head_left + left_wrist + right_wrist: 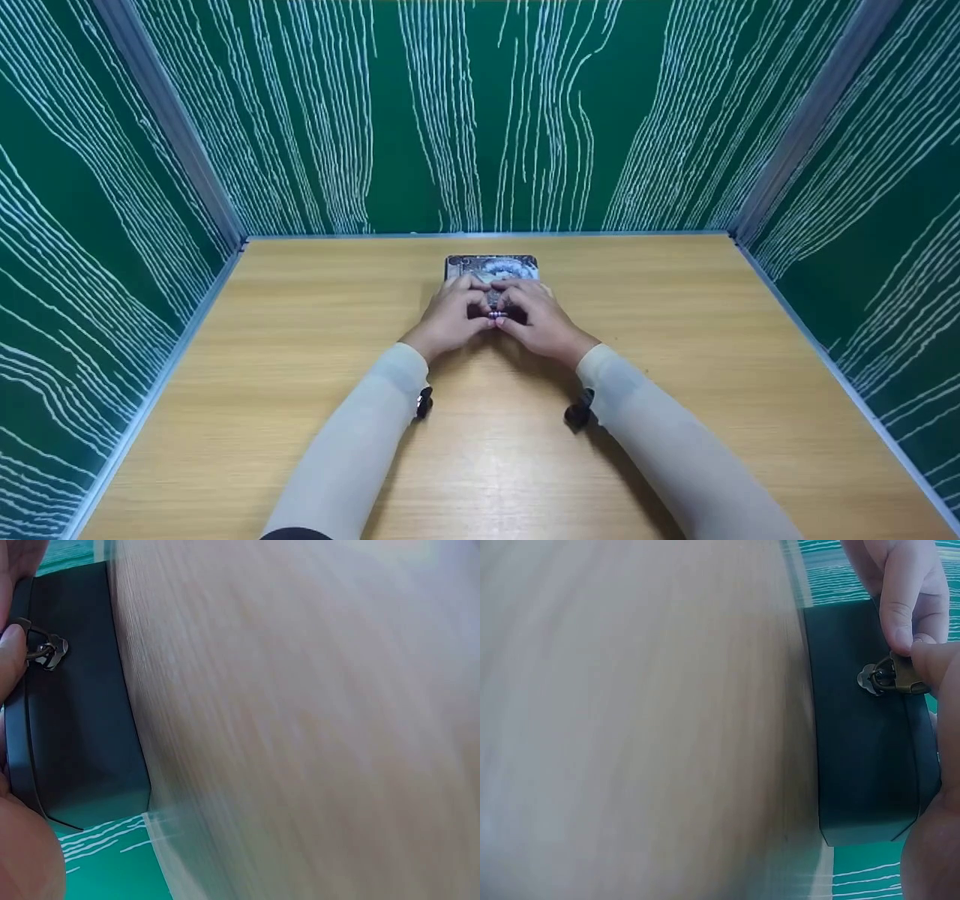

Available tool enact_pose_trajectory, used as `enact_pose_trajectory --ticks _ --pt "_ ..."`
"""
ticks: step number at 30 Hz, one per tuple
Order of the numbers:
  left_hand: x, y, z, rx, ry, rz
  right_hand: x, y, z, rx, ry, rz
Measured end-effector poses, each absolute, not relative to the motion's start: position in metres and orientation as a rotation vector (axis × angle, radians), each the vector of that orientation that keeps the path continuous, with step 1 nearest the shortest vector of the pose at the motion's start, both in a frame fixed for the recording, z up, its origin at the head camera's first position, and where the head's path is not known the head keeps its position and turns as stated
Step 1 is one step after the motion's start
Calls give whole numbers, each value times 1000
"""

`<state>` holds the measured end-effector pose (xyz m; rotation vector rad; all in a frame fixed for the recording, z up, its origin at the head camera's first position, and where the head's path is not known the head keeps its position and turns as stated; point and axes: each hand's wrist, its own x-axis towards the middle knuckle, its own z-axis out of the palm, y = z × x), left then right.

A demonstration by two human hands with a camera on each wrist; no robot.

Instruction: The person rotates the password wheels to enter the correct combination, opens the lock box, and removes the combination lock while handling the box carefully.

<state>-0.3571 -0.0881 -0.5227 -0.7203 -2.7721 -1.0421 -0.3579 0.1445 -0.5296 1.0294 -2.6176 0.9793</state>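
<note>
Two forearms in pale cream sleeves (352, 442) reach forward over the light-brown wooden table (495, 457), slanting inward. The left hand (452, 311) and the right hand (546, 322) are together, fingers bent and thumb tips very close; both seem to pinch the small bronze-coloured metal padlock (907, 675), though the fingers partly cover it. The padlock is at the near side of the dark rectangular box (859, 757) with printed lid, before the white-striped green wall (487, 112).
</note>
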Motion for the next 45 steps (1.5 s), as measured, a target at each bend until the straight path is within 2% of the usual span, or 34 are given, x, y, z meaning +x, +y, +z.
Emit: enact_pose_trajectory --ticks 45 --pt "-356 -87 -522 -721 -2765 -1046 -358 145 -530 1020 -2619 1012"
